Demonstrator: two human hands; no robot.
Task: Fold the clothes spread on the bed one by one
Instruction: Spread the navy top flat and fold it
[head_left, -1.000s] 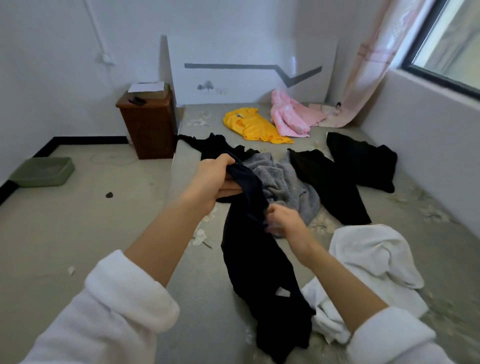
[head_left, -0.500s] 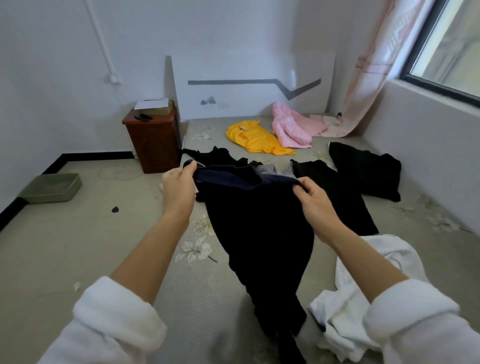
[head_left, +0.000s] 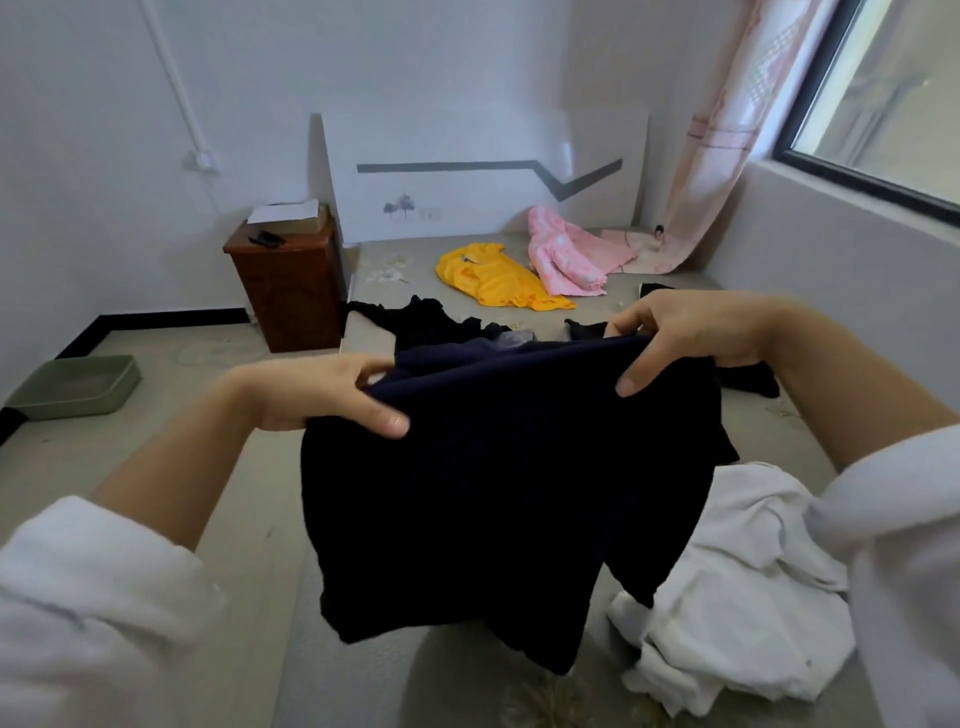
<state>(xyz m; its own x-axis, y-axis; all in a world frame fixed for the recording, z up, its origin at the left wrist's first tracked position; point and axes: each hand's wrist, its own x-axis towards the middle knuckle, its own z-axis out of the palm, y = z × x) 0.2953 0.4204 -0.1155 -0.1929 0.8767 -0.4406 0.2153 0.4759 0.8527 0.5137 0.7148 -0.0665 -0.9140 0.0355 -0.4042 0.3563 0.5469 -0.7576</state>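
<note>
Navy shorts (head_left: 498, 499) hung in the air above the bed (head_left: 363, 675), stretched by the waistband between both hands. At the shorts' left corner, the left hand (head_left: 317, 389) pinched the band, thumb in front. At their right corner, the right hand (head_left: 675, 332) gripped it likewise. Right of the shorts' hem, a white garment (head_left: 737, 587) lay crumpled; beyond the shorts lay a yellow shirt (head_left: 498, 283).

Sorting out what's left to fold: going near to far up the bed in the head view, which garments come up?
White garment → dark navy garment held up by both hands → yellow garment → pink garment.
</note>
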